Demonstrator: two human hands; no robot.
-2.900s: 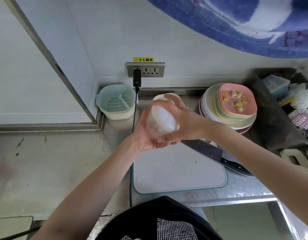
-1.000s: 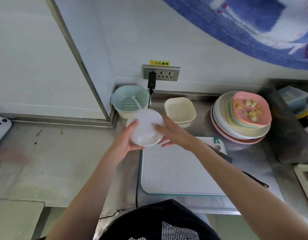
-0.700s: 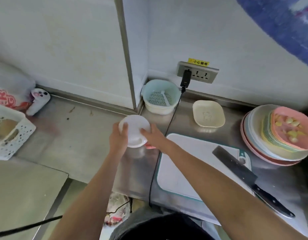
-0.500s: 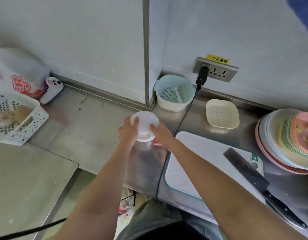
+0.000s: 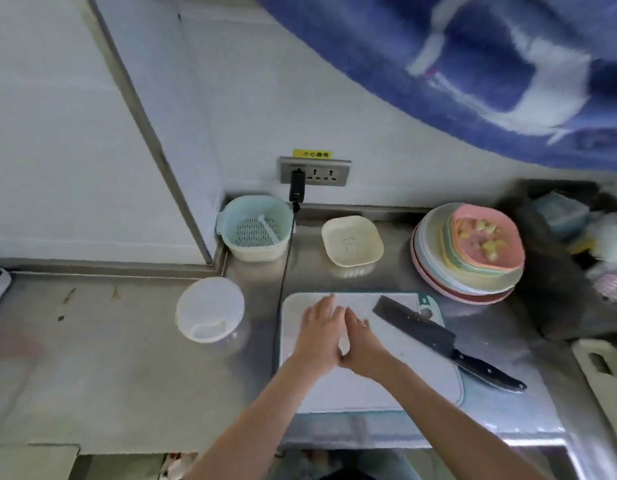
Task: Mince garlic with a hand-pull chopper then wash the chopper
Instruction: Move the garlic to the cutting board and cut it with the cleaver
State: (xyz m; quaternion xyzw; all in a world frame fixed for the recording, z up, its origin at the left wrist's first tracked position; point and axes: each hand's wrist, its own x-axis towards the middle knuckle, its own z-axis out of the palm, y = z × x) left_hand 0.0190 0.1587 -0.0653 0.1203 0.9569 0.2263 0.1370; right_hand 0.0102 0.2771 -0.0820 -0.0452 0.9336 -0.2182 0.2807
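Note:
The hand-pull chopper (image 5: 210, 309), a clear tub with a white lid, stands alone on the steel counter, left of the white cutting board (image 5: 335, 389). My left hand (image 5: 320, 329) and my right hand (image 5: 359, 341) hover side by side over the board, fingers straight, holding nothing. Cut garlic pieces (image 5: 482, 235) lie on the pink top plate of a stack at the right. A black cleaver (image 5: 438, 341) lies across the board's right corner.
A teal colander basket (image 5: 255, 228) sits in the back corner under a wall socket (image 5: 314, 171); its black cable (image 5: 283, 289) runs down beside the board. A cream dish (image 5: 352, 240) stands behind the board. Dark clutter fills the far right.
Both hands set the chopper down on the counter at the left, let go of it and moved right over the cutting board. The camera swung back to the right.

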